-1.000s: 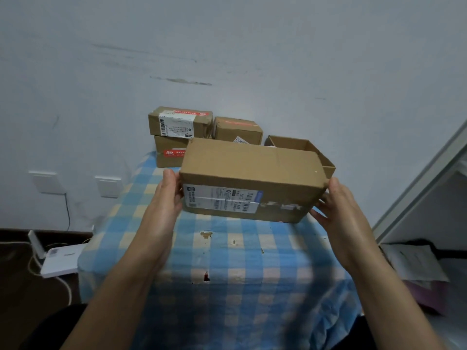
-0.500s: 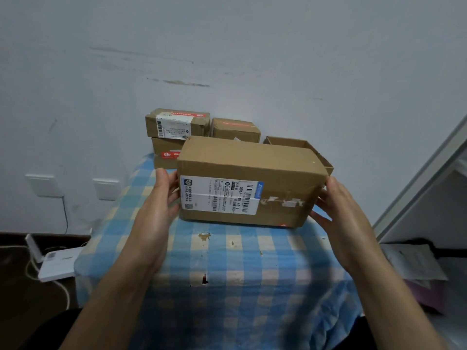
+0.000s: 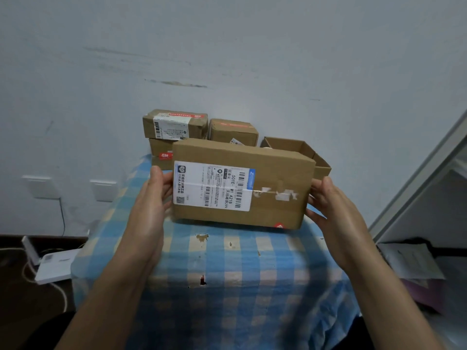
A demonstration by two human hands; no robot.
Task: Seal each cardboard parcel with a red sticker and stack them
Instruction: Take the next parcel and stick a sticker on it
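A large cardboard parcel (image 3: 275,173) with a white shipping label faces me, tipped up above the checked tablecloth (image 3: 227,261). A bit of red sticker (image 3: 279,226) shows at its lower right edge. My left hand (image 3: 154,198) grips its left end and my right hand (image 3: 328,205) grips its right end. Behind it at the back left, a small parcel (image 3: 174,125) with a red strip lies on another parcel (image 3: 161,150). A third small parcel (image 3: 233,132) stands beside them.
An open, empty-looking cardboard box (image 3: 303,152) sits behind the held parcel at the right. The wall is close behind the table. A white router (image 3: 54,267) with cables lies on the floor at left. Shelving with papers (image 3: 409,261) stands at right.
The parcel has been rotated toward me between both hands, so its labelled face now shows fully and a red sticker has come into sight at its bottom edge.
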